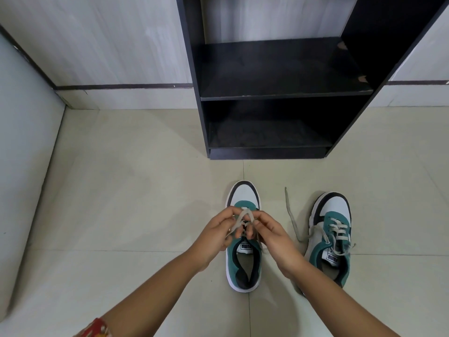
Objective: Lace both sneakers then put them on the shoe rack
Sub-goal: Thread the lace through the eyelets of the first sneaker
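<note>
Two green, white and black sneakers stand on the floor, toes pointing at the shoe rack (272,93). Over the left sneaker (243,259), my left hand (216,233) and my right hand (272,237) each pinch a strand of its grey lace (244,216). The strands cross between my fingers above the tongue. The right sneaker (334,234) sits apart, its eyelets laced. One of its loose lace ends (290,215) trails across the floor toward the left.
The black shoe rack stands against the wall, with two bare shelves facing me. Pale floor tiles (133,190) spread around the shoes. A light panel (24,142) runs along the left side.
</note>
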The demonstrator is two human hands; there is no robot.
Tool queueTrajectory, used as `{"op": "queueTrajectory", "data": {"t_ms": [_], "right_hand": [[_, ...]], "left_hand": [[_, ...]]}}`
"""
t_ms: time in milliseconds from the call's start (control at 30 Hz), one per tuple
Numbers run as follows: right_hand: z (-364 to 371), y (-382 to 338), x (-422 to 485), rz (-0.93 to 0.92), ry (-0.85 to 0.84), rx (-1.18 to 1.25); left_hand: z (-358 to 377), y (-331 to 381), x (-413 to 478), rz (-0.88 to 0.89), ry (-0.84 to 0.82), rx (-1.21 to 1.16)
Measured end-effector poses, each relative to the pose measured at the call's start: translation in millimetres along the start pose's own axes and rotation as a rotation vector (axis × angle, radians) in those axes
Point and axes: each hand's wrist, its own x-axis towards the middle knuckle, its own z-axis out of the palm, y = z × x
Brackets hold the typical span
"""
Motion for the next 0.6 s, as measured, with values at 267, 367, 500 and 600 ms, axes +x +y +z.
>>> {"op": "queueTrajectory", "data": {"t_ms": [267,367,500,600], "right_hand": [[1.6,-1.6,3.6,-0.029,-0.072,-0.010],[1.2,-1.8,4.0,-0.054,-0.105,-0.039],[1.5,0.8,2.6,-0.122,-0.142,-0.052],[1.0,0.2,2.9,-0.155,-0.084,-0.037]], "left_hand": [[-1.3,-1.6,6.9,-0.154,-0.058,-0.126],[-0.4,1.4,9.4,-0.146,-0.072,-0.105],[1.1,1.7,13.3,-0.155,0.046,-0.075],[2.6,3.0,13.3,-0.146,0.076,-0.068]]}}
